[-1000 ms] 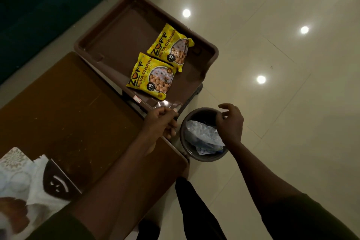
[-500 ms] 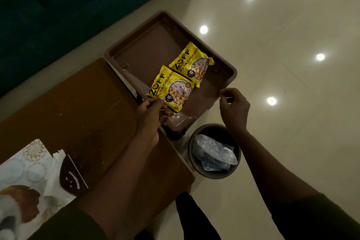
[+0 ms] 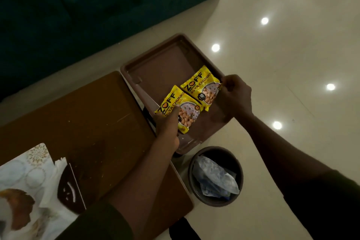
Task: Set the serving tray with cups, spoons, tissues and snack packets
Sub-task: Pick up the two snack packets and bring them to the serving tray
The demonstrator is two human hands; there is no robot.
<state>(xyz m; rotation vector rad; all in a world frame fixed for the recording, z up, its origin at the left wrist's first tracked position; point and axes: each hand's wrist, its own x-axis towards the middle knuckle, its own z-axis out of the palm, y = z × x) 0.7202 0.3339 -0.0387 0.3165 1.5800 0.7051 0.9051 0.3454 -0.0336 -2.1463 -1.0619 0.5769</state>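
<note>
A brown serving tray (image 3: 165, 60) sits past the far end of the wooden table. Two yellow snack packets lie inside it. My left hand (image 3: 168, 124) grips the near packet (image 3: 185, 111) at its lower left corner. My right hand (image 3: 233, 95) pinches the right edge of the far packet (image 3: 200, 87). White tissues (image 3: 52, 179) stick out of a dark brown holder (image 3: 68, 189) at the table's near left.
The brown wooden table (image 3: 87, 119) fills the left. A patterned tray or mat (image 3: 21, 177) lies at its near left corner. A round bin (image 3: 216, 177) with plastic inside stands on the pale tiled floor right of the table. A dark sofa (image 3: 78, 6) spans the back.
Both hands have moved up from the tray's near edge and the bin onto the packets. The left now holds the near packet, the right the far one. The view shifted.
</note>
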